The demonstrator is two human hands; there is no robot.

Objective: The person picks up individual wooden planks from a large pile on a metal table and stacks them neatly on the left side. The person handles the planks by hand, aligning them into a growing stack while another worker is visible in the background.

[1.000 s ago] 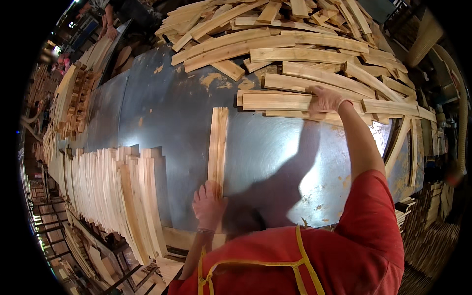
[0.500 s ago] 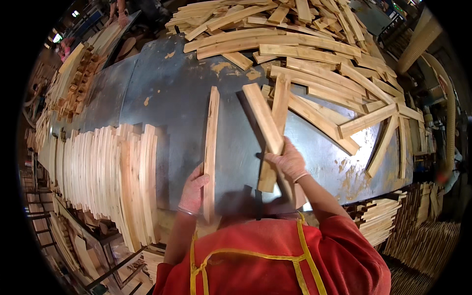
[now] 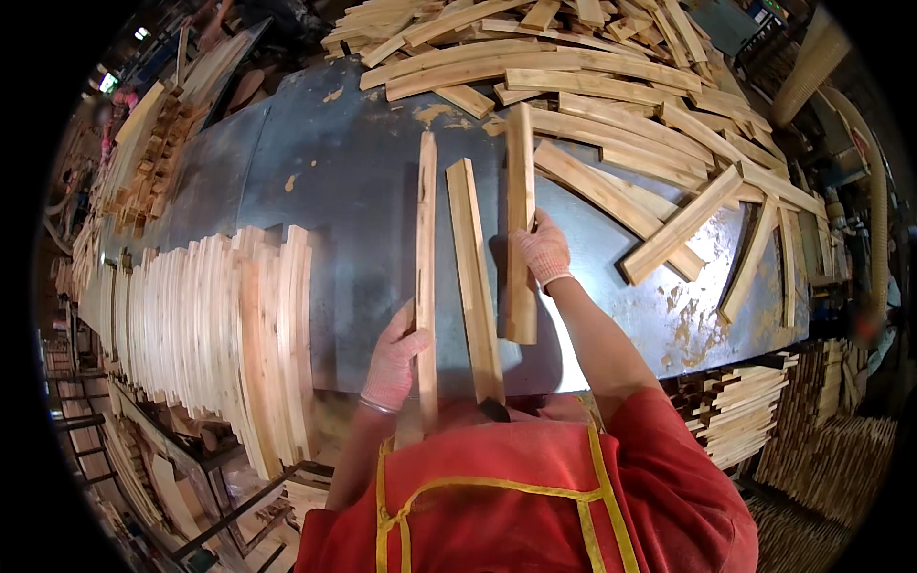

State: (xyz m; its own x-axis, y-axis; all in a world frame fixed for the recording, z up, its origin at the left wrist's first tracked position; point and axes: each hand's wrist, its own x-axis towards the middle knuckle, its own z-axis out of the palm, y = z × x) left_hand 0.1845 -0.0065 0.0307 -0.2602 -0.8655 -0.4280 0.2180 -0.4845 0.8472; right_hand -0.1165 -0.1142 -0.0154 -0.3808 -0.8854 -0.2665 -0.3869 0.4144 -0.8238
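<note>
My gloved left hand (image 3: 395, 353) is closed around the lower part of a narrow wooden strip (image 3: 426, 239), which points away from me over the metal tabletop (image 3: 353, 181). My gloved right hand (image 3: 544, 250) grips a second wooden strip (image 3: 520, 172) by its right side, thumb on top. Between the two lies another wooden strip (image 3: 474, 277), slightly slanted, its near end close to my red apron (image 3: 497, 468). Neither hand touches that middle piece.
Left of me stands a tight row of pale strips (image 3: 191, 325). A loose heap of strips (image 3: 573, 67) covers the far side and right. Stacked wood (image 3: 745, 411) sits below the table's right edge. Another person's arm (image 3: 215, 24) shows far left.
My right hand has moved up and away from me, now on a single upright-pointing strip. One strip now lies between my hands. The left-hand strip has shifted slightly right and farther off.
</note>
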